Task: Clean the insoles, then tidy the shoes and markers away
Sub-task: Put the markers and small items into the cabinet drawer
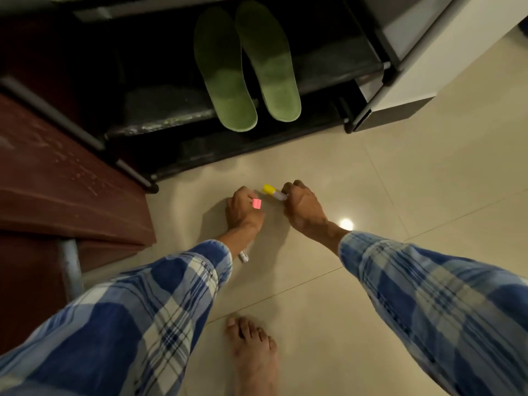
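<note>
Both hands low over tiled floor (371, 181), near each other, not touching; small gap btw them.

Left hand (244, 208): knuckles up, fingers curled round pink marker (256, 203). Pink cap showing at thumb side, facing right hand. White barrel end sticking out back under wrist, toward sleeve. Barrel end on floor or just above: cannot tell.

Right hand (303, 204): knuckles up, fingers curled and clamped on yellow marker (271, 191). Yellow cap + short bit of pale barrel poking out toward left hand, slightly fwd of it. Yellow cap close to left knuckles, apart from pink cap.

Insoles: two, green, well fwd of both hands, on black shoe rack (171, 110), upper shelf. Left insole (225, 72) and right insole (268, 61) side by side, nearly touching along inner edges, heels toward hands, toes back into dark of rack. Both heel ends overhanging shelf front edge. Flat or slightly tilted: cannot tell. Heel halves lighter green than toe halves.

Other:
- Blue/white plaid sleeves (428, 295) on both arms, cuffs just behind wrists.
- Bare foot (254, 352) on floor behind hands, toes pointing fwd.
- Bright light spot (346, 224) on tile just right of right wrist.
- Dark red-brown surface (57, 181) left of left hand, w/ metal tube along its edge.
- White/grey cabinet (414, 67) fwd-right of right hand, beside rack.
</note>
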